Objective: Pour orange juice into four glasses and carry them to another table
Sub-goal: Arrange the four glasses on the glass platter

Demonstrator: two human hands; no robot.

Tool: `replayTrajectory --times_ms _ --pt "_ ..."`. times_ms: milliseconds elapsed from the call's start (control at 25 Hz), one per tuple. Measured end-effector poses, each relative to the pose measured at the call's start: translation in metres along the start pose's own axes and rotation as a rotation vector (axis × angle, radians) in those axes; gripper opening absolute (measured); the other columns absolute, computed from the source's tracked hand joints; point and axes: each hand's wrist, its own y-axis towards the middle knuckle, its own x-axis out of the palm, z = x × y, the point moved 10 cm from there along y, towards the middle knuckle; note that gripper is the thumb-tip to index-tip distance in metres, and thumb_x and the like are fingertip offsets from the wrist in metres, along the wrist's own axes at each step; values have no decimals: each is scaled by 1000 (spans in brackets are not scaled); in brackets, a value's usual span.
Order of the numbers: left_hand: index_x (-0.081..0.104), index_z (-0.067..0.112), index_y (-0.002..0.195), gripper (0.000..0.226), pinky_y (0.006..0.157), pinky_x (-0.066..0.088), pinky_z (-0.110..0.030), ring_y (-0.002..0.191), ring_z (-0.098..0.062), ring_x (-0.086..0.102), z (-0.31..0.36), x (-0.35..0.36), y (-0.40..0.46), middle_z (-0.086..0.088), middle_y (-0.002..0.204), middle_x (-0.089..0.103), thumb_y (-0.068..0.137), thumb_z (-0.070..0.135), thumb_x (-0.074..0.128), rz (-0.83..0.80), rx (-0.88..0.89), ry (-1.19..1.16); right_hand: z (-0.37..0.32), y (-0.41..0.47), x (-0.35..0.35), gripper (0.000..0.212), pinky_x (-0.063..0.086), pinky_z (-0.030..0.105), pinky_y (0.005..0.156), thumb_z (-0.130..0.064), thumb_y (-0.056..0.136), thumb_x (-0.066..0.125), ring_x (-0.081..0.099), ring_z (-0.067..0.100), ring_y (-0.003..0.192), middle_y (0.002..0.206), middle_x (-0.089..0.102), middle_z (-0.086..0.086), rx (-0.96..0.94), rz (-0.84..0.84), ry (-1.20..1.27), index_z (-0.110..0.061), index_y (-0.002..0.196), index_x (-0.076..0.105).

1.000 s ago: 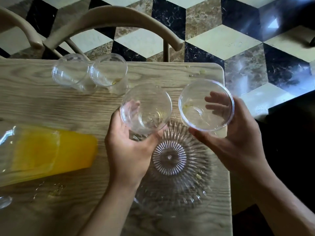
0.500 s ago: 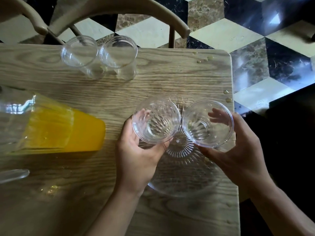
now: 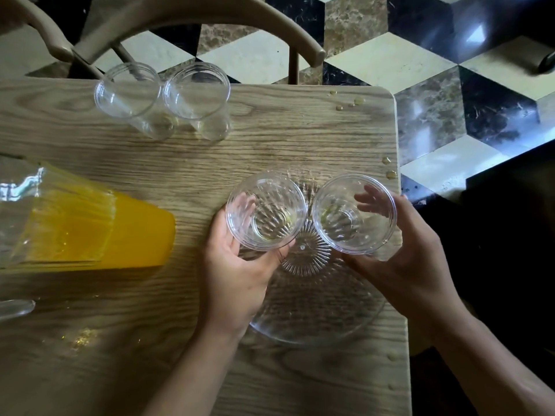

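My left hand [image 3: 237, 271] grips an empty clear glass [image 3: 266, 210], and my right hand [image 3: 402, 262] grips a second empty clear glass [image 3: 354, 213]. Both glasses sit side by side over the far part of a ribbed clear glass plate [image 3: 315, 313] on the wooden table [image 3: 285, 133]; whether they touch the plate I cannot tell. Two more empty glasses [image 3: 129, 91] [image 3: 196, 91] stand together at the table's far edge. A clear pitcher of orange juice [image 3: 90, 229] stands at the left.
A curved wooden chair back [image 3: 192, 19] rises just behind the table's far edge. The table's right edge [image 3: 398, 175] runs close to my right hand, with small juice drops near it. A clear object [image 3: 15, 309] pokes in at the left edge. The patterned floor lies beyond.
Both hands have brought their glasses down and closer together over the plate. The view has shifted so the far glasses and the pitcher appear lower in the frame.
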Motion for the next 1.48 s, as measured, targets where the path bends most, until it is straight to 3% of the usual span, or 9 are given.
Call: replayTrajectory --times_ms 120,280,480,720,840,1040,1200,1400,1480 --pt "56 31 127 79 120 43 -44 137 -8 58 0 2 2 2 141 64 55 25 89 7 -2 -2 1 1 3 92 40 59 109 -19 63 96 63 8 119 128 65 -5 -1 -14 1 -9 142 51" --pt "56 33 126 79 120 44 -45 135 -4 58 -4 3 4 5 139 64 55 24 89 6 -12 3 4 0 3 97 49 38 104 -18 61 95 64 9 119 130 65 -2 18 -24 14 -8 144 48" --pt "48 31 138 95 119 44 -36 135 1 56 -8 3 5 9 145 59 53 24 90 -20 -23 11 9 1 8 103 49 41 104 -24 60 94 62 10 123 134 62 1 55 -64 5 -9 148 43" --pt "36 20 155 118 122 40 -32 142 0 50 -6 1 7 5 150 54 54 22 97 -67 -3 59 4 -2 7 120 35 25 116 -42 58 91 48 6 138 148 53 1 100 -108 -38 -11 157 30" --pt "28 32 158 125 124 35 -37 148 -1 41 -3 -1 4 7 157 48 55 41 99 -106 50 162 -1 -4 3 128 28 18 118 -55 56 85 38 -2 143 155 42 -10 107 -134 -35 -13 160 23" --pt "25 35 159 119 123 35 -28 151 -1 35 32 -16 -14 8 163 36 63 53 93 -142 184 352 -28 -3 -19 129 30 41 122 -78 59 76 28 4 150 163 32 -4 114 -142 -91 -22 160 20" --pt "27 20 162 124 124 36 -46 154 -17 34 64 -26 -26 7 164 32 62 63 87 -171 308 422 -68 2 -43 121 32 40 120 -80 65 68 31 9 148 161 32 -1 107 -116 -142 -21 160 22" --pt "36 14 157 113 114 36 -11 150 -14 40 124 -35 -54 -1 160 42 67 60 86 -190 318 284 -135 -7 -55 111 22 17 112 -72 75 68 23 -1 140 164 24 0 56 -113 -199 -20 160 19" --pt "41 11 154 105 116 38 -19 148 -14 44 151 -37 -61 -4 157 48 70 55 86 -176 364 282 -157 -7 -53 113 17 3 109 -76 74 66 24 -1 139 163 26 3 21 -109 -204 -17 159 21"
